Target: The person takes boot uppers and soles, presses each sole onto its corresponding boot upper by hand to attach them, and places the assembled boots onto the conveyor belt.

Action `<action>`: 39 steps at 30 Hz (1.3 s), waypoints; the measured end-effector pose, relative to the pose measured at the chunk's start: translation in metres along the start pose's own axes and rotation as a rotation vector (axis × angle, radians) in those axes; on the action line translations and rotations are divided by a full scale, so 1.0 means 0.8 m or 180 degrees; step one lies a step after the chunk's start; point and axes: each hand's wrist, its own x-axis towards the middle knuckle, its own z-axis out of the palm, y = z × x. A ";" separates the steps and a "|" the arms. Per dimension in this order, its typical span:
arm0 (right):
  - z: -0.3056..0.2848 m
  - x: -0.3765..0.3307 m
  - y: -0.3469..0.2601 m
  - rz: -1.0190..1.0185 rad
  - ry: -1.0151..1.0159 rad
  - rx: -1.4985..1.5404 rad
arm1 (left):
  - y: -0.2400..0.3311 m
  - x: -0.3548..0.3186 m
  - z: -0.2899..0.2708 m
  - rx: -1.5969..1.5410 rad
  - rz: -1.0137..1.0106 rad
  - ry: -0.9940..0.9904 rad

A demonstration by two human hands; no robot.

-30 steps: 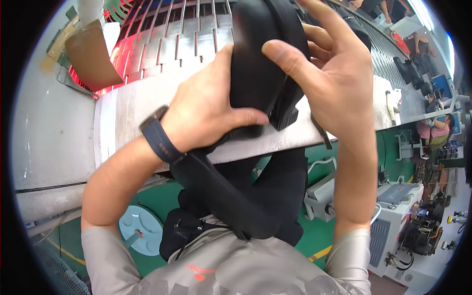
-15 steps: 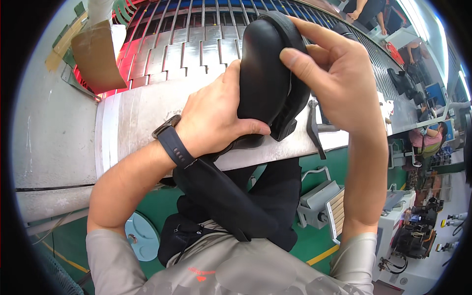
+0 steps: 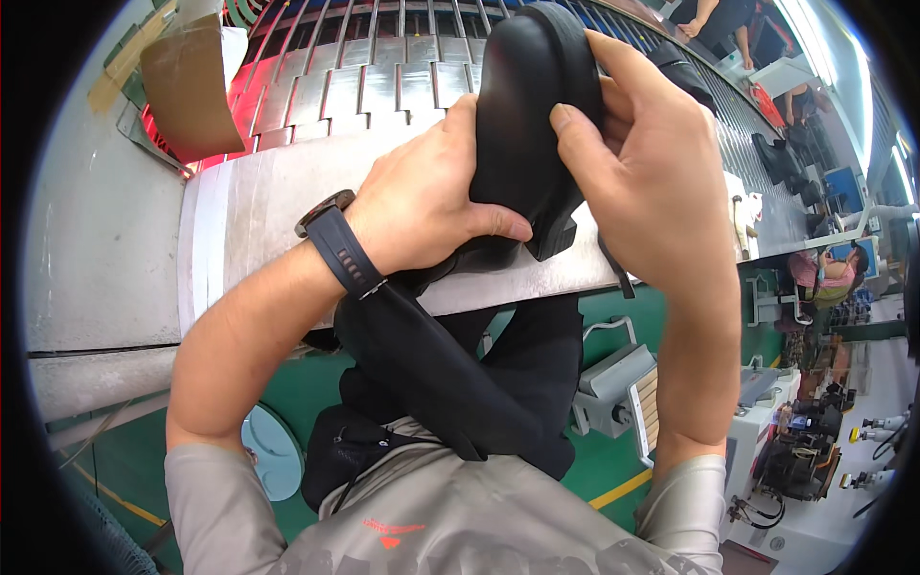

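Well left of the grip hangs a brown board (image 3: 192, 91); nearer, beyond the fingers, lie the metal slats (image 3: 388, 81). The left hand (image 3: 431, 196) is wrapped around the black boot (image 3: 522, 115), thumb across its near part. The boot is held between both hands, toe pointing away. The right hand (image 3: 647, 168) clasps the sole's edge, thumb toward the upper. Far right of the grip, a person in pink (image 3: 826, 268) sits.
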 end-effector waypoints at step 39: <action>0.112 -0.041 0.059 0.0268 0.0610 0.0782 | -0.050 0.031 -0.010 -0.0764 -0.0277 -0.0457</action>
